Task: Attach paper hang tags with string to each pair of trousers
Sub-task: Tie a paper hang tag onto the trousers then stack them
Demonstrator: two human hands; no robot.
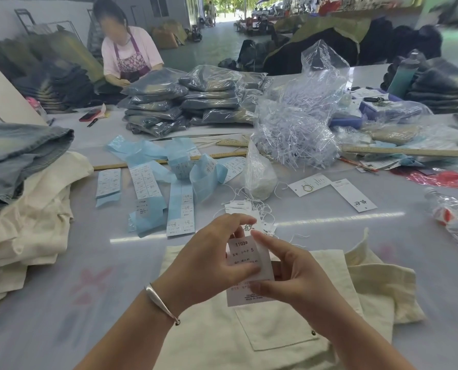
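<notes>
Left hand (217, 256): I see it pinching the left edge of the white hang tag (250, 268), thumb on the printed face, fingers curled behind; a silver bangle (161, 303) sits on the wrist.
Right hand (289, 276): it grips the tag's lower right side, forefinger stretched up to its top edge.
Hang tag: white paper, printed "1103#" and "S" near the top, small text lines lower down; a second tag with a green character shows just behind it.
String: thin white loops (262, 209) trail from a small heap of tags just beyond my hands.
Trousers (276, 329): cream cloth, lying flat on the worktop (89, 263) under both hands, a patch pocket with a stud facing up.
Further out: blue-backed sticker strips (153, 188) to the left, a bag of white string (260, 177) ahead, two loose tags (332, 189) to the right, a cream trouser pile (28, 225) at far left.
</notes>
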